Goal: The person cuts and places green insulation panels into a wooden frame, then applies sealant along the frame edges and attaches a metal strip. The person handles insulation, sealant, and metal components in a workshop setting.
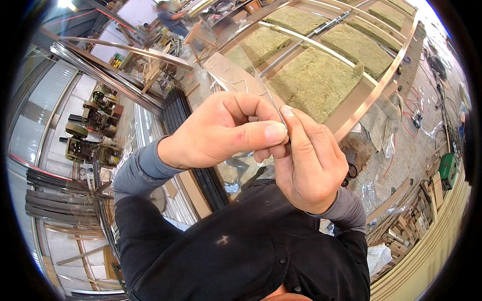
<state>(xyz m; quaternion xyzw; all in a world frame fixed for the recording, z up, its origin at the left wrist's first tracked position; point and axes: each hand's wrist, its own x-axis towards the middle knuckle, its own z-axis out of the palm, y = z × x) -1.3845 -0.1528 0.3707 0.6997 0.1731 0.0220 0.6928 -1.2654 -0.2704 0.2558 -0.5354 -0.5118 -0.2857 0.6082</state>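
Observation:
Both my hands meet in front of my chest over a thin, dark, wire-like rod [259,77], which slants up and away from my fingers. My left hand [221,133] pinches it between thumb and curled fingers. From the other side, my right hand [311,160] closes on the same spot, its fingertips touching the left thumb. The rod's near end is hidden by my fingers. Beyond the hands lies a large frame [374,103] of wooden and metal bars, filled with yellowish insulation batts [314,83]. A brown board [221,70] with wavy glue-like lines shows beside it.
Dark stacked profiles [178,108] and shiny metal tubes [100,75] lie left. Machines [90,125] stand along the left wall. Wood offcuts [404,231], a green box [448,168] and hoses [416,118] lie right. Another person [171,21] works at the far left.

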